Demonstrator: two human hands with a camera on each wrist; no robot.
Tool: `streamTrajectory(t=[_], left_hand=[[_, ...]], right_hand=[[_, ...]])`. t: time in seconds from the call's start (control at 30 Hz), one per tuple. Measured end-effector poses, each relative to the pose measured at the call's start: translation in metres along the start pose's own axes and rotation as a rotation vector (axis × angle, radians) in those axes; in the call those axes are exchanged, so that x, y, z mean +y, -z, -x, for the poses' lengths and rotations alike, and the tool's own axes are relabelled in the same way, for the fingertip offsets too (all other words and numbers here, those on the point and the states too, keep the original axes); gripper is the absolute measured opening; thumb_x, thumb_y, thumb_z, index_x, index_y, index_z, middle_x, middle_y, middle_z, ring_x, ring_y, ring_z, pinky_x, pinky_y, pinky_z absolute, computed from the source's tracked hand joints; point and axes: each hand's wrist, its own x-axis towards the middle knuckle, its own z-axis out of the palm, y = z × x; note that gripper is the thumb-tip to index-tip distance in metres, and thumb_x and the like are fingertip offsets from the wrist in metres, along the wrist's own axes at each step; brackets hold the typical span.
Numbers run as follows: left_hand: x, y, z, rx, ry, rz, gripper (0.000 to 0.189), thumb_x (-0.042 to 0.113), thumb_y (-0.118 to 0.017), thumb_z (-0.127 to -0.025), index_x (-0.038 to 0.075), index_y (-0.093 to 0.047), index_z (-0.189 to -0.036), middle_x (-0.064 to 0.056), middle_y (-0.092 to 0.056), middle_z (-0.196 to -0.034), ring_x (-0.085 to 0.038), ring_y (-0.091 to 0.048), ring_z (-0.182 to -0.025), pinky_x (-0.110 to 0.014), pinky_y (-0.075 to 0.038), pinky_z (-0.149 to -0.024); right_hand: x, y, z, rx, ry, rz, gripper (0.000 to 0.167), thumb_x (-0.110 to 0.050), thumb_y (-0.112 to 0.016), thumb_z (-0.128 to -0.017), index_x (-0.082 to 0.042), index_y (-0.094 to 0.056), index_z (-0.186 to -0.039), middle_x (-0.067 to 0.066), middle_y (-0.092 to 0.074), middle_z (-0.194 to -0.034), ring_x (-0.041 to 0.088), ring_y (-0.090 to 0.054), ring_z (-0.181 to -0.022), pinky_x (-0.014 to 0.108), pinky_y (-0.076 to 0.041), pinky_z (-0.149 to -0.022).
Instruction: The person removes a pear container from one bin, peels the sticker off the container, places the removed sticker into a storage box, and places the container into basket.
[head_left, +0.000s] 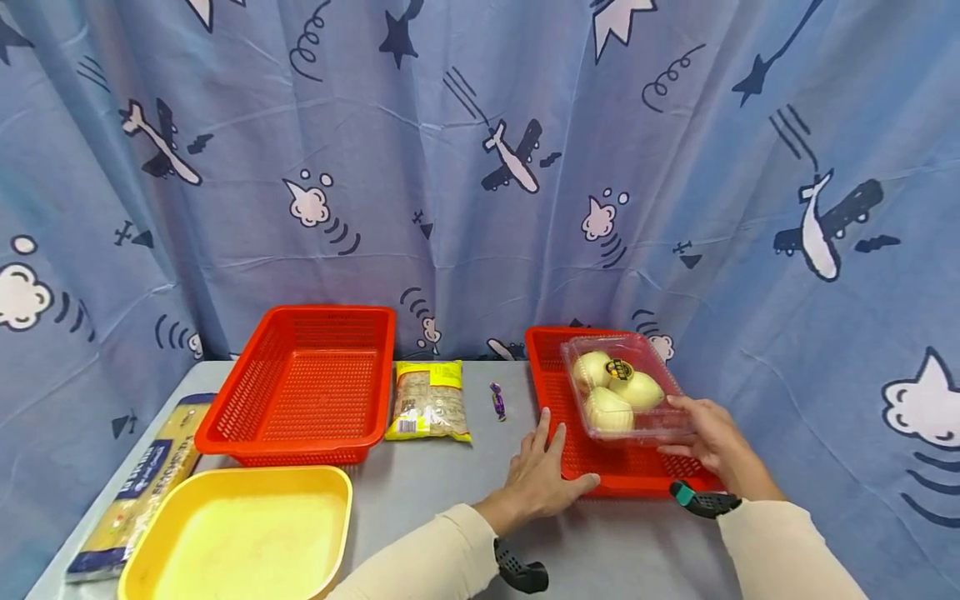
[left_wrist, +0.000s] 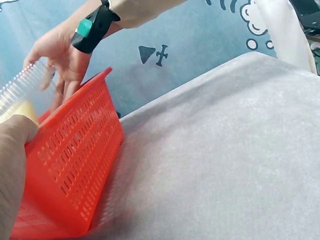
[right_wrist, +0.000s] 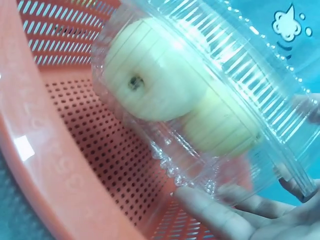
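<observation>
A clear plastic box of pale yellow-green round fruit with a dark label sits tilted over the right red basket. My right hand grips the box by its right end, thumb above and fingers below. Through the clear wall in the right wrist view, the fruit shows above the basket's perforated floor. My left hand is at the near left corner of that basket, fingers spread and fairly straight, thumb at the rim. Only part of the left hand shows in the left wrist view.
At the left stand another red basket and a yellow tub, with a long yellow-and-blue packet beside them. A yellow-edged clear bag and a small purple-wrapped candy lie between the baskets. A patterned curtain hangs behind.
</observation>
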Motion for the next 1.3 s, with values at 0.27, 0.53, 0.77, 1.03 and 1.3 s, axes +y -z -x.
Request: streamTrajectory(t=[0.27,0.53,0.77,1.03,1.3], left_hand=[[0.001,0.000,0.000,-0.001,-0.006,-0.012,0.092,0.071,-0.054,-0.081,0.020,-0.029,-0.153,0.006,0.001,-0.161,-0.030,-0.024,-0.138,-0.050,-0.031,-0.105],[0.003,0.004,0.002,0.009,-0.010,0.006,0.091,0.069,-0.056,-0.081,0.019,-0.031,-0.153,0.005,-0.001,-0.161,-0.030,-0.026,-0.138,-0.049,-0.032,-0.105],[0.005,0.023,0.000,0.013,0.006,0.201,0.095,0.069,-0.059,-0.079,0.017,-0.029,-0.153,0.001,-0.011,-0.160,-0.031,-0.026,-0.138,-0.056,-0.030,-0.104],[0.010,0.052,-0.006,0.044,-0.034,0.462,0.094,0.062,-0.062,-0.082,0.011,-0.027,-0.153,-0.011,-0.021,-0.157,-0.029,-0.024,-0.140,-0.052,-0.027,-0.108],[0.029,0.081,-0.009,0.043,0.132,0.911,0.090,0.059,-0.063,-0.085,0.008,-0.031,-0.151,-0.015,-0.038,-0.147,-0.035,-0.046,-0.122,-0.054,-0.042,-0.095]], right_hand=[[-0.018,-0.004,0.016,-0.028,0.010,-0.059,0.030,-0.023,-0.056,-0.098,-0.009,-0.033,-0.111,0.008,-0.063,-0.094,0.041,-0.067,-0.075,0.059,-0.049,-0.078],[-0.031,-0.013,0.029,-0.054,0.016,-0.060,0.061,-0.022,-0.054,-0.098,-0.004,-0.016,-0.141,0.023,-0.042,-0.135,0.046,-0.065,-0.084,0.060,-0.048,-0.080],[-0.042,-0.022,0.039,-0.085,0.041,-0.041,0.080,-0.026,-0.053,-0.099,-0.002,0.005,-0.150,0.027,-0.030,-0.143,0.047,-0.064,-0.087,0.060,-0.046,-0.082],[-0.051,-0.028,0.049,-0.117,0.045,-0.087,0.038,-0.022,-0.054,-0.099,-0.004,-0.033,-0.126,0.014,-0.066,-0.099,0.046,-0.065,-0.084,0.061,-0.046,-0.081],[-0.055,-0.040,0.060,-0.109,0.012,-0.106,0.052,-0.026,-0.057,-0.097,-0.003,-0.029,-0.135,0.019,-0.053,-0.116,0.048,-0.063,-0.090,0.061,-0.045,-0.082]])
